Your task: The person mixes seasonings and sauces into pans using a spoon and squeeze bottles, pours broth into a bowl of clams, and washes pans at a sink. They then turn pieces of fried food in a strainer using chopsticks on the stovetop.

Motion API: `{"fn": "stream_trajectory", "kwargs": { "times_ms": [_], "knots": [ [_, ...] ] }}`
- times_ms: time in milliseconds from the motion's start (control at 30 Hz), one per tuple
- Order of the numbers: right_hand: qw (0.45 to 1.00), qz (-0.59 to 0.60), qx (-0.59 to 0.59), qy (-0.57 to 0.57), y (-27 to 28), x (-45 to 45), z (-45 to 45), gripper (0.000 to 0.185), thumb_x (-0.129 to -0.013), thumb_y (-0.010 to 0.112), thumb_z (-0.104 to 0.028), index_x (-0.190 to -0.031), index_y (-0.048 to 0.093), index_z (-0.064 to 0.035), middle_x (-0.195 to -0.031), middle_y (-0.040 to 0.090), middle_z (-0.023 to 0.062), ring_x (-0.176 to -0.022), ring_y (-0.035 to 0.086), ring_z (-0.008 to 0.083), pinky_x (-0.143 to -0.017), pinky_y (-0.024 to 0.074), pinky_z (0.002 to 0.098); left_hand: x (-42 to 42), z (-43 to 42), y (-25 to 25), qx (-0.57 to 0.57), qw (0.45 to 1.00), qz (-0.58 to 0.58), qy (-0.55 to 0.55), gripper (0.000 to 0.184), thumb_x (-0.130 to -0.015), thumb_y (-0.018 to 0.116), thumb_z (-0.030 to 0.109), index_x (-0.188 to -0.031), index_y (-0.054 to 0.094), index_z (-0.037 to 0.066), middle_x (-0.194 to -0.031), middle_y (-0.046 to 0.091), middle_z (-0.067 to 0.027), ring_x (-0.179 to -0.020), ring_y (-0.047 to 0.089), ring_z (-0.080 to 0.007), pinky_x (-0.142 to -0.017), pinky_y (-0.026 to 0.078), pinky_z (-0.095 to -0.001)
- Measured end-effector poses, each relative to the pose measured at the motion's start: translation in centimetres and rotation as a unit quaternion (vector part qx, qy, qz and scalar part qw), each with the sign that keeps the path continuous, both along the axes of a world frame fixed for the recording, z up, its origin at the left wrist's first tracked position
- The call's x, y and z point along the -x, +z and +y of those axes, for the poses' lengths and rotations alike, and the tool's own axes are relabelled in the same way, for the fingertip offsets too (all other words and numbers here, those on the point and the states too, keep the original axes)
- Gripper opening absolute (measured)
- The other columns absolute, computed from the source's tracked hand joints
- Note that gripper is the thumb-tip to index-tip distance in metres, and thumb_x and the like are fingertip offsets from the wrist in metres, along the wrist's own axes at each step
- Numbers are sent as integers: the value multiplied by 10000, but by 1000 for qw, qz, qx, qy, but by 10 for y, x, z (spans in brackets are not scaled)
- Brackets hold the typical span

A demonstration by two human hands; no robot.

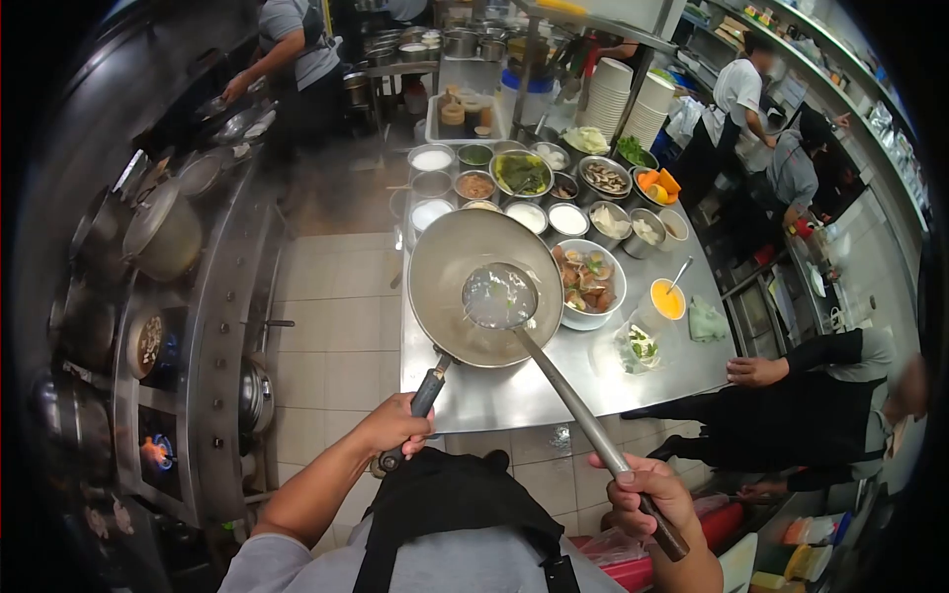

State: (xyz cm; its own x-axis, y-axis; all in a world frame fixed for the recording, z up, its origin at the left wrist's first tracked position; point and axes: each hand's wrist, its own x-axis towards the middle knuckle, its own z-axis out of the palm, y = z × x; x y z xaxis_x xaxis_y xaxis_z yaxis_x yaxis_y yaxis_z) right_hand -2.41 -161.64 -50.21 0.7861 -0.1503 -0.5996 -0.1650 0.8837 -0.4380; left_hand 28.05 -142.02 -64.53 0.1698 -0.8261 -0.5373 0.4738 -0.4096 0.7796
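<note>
My left hand (397,429) is wrapped round the dark handle of a wide metal wok (435,267), held tilted over the near part of the steel table. My right hand (647,497) grips the long metal shaft of a ladle (576,397). The ladle's round bowl rests inside the wok, with cloudy liquid and green bits showing there; whether the liquid lies in the ladle or under it is hard to tell. Just right of the wok stands a white bowl of clams (590,285). A plastic bag with green and white pieces (641,348) lies nearby.
Tubs of ingredients crowd the steel table (514,400), with a cup of yellow liquid (668,298) at the right. On the left runs a stove (203,395) with a lit burner (158,452). A co-worker (791,395) stands close on the right; others work farther back.
</note>
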Motion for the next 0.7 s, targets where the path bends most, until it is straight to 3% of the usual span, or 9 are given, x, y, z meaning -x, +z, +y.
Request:
{"fn": "stream_trajectory", "kwargs": {
  "times_ms": [333,700],
  "knots": [
    [996,-45,-1,-72,20,31,-61,399,-903,455,-27,-1286,418,79,-646,521,93,-357,467,128,-301,363,239,21,-19,0,-7,999,3,37,147,-793,563,-33,-813,433,31,-512,450,-38,-371,446,-122,-378,402,-290],
    [984,26,162,-73,-28,32,-121,326,-881,523,-59,-1184,490,56,-620,514,54,-347,440,112,-308,361,235,31,-8,6,-11,996,10,83,148,-758,576,-28,-791,442,26,-511,454,-30,-381,471,-121,-389,427,-293]
  ]
}}
